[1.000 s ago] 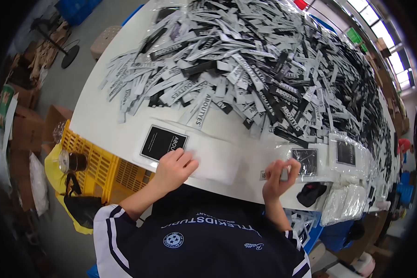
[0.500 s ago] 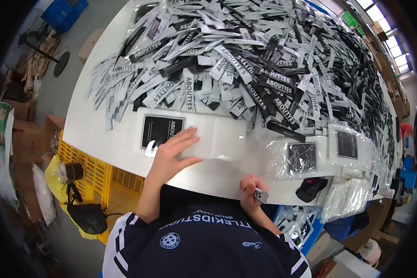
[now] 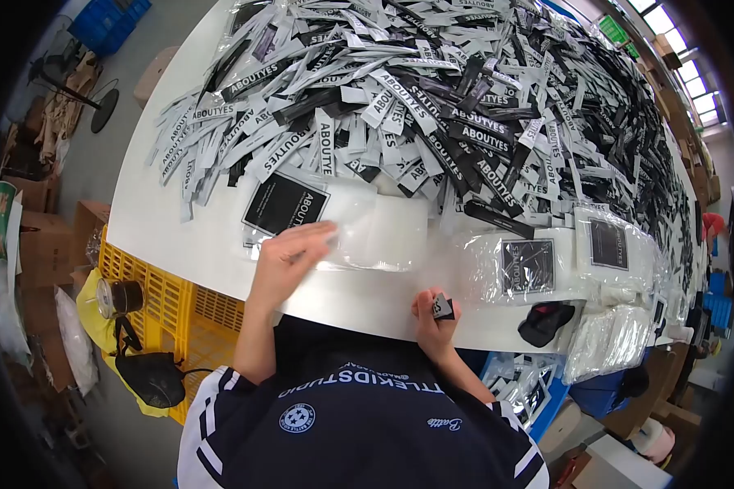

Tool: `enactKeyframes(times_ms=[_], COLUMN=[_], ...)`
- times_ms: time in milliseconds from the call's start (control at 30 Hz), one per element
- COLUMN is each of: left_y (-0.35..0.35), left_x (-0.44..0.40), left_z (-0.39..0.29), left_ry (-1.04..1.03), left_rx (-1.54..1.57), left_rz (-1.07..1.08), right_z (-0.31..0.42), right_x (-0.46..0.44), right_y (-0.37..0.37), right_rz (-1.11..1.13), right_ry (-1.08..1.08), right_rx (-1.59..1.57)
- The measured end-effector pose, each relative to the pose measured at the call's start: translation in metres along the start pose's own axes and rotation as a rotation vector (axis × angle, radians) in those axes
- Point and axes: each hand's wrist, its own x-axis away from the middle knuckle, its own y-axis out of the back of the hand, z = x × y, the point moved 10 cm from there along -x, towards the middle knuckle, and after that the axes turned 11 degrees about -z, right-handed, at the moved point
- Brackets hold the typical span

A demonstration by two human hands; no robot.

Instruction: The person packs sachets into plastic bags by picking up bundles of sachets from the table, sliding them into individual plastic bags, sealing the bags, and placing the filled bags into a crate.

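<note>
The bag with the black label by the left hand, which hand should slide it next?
Probably the left hand: its fingers are right at the bag. The right hand is farther away, near the front edge of the table, and already holds a small printed packet.

Left hand [image 3: 294,256] at clear bag [image 3: 383,232]
</note>
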Motion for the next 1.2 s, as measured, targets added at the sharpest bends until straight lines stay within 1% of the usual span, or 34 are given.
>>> enactKeyframes(times_ms=[100,133,167,200,233,267,300,333,400,433,500,533,567,633,733,833,867,933,967,1033,1067,1133,1200], left_y=[0.026,0.026,0.020,0.010,-0.003,-0.018,-0.022,-0.026,-0.026,-0.022,-0.021,-0.026,-0.031,-0.034,-0.031,-0.044,-0.045,-0.047,-0.046,-0.044,-0.043,-0.039,-0.043], left_x=[0.006,0.012,0.024,0.041,0.048,0.054,0.055,0.057,0.053,0.053,0.068,0.067,0.068,0.069,0.070,0.074,0.071,0.068,0.070,0.074,0.070,0.059,0.052], left_z=[-0.011,-0.043,-0.072,-0.082,-0.094,-0.092,-0.085,-0.077,-0.065,-0.047,-0.012,-0.013,-0.011,-0.003,0.005,0.005,0.004,0.002,0.008,0.018,0.011,-0.006,-0.025], left_ry=[0.004,-0.235,-0.428,-0.548,-0.579,-0.551,-0.487,-0.425,-0.303,-0.091,0.337,0.321,0.309,0.358,0.540,0.620,0.626,0.646,0.641,0.623,0.578,0.488,0.209], left_rx=[-0.114,-0.215,-0.287,-0.266,-0.202,-0.181,-0.139,-0.099,-0.035,0.059,0.251,0.138,0.078,0.097,0.406,0.681,0.716,0.790,0.704,0.530,0.476,0.364,0.076], left_rz=[-0.275,-0.305,-0.317,-0.275,-0.204,-0.004,0.035,0.075,0.164,0.146,0.092,0.126,0.161,0.170,0.096,0.157,0.157,0.158,0.129,0.062,0.052,0.037,0.139], right_z=[0.003,0.016,0.032,0.045,0.050,0.054,0.055,0.044,0.041,0.039,0.053,0.060,0.063,0.063,0.069,0.041,0.038,0.027,0.023,0.065,0.087,0.092,0.091], right_x=[-0.002,-0.006,-0.011,-0.012,-0.016,-0.021,-0.027,-0.028,-0.030,-0.027,-0.017,-0.011,-0.005,-0.004,-0.012,-0.011,-0.010,-0.010,-0.009,-0.023,-0.024,-0.007,0.004], right_y=[-0.004,-0.011,-0.019,-0.025,-0.031,-0.038,-0.044,-0.051,-0.061,-0.064,-0.078,-0.086,-0.093,-0.097,-0.089,-0.085,-0.086,-0.079,-0.076,-0.068,-0.065,-0.075,-0.084], right_rz=[0.014,0.056,0.095,0.135,0.147,0.163,0.180,0.239,0.312,0.352,0.455,0.508,0.533,0.505,0.489,0.576,0.597,0.596,0.597,0.381,0.270,0.370,0.421], right_ry=[-0.065,-0.003,0.056,0.108,0.081,0.057,0.039,-0.027,-0.046,-0.063,0.053,0.115,0.178,0.164,0.108,-0.147,-0.229,-0.299,-0.331,0.036,0.221,0.325,0.429], right_rx=[-0.018,-0.037,-0.053,-0.065,-0.056,-0.047,-0.042,0.096,0.117,0.131,0.070,0.036,0.115,0.110,0.024,-0.058,-0.184,-0.137,-0.114,0.129,0.244,0.312,0.348])
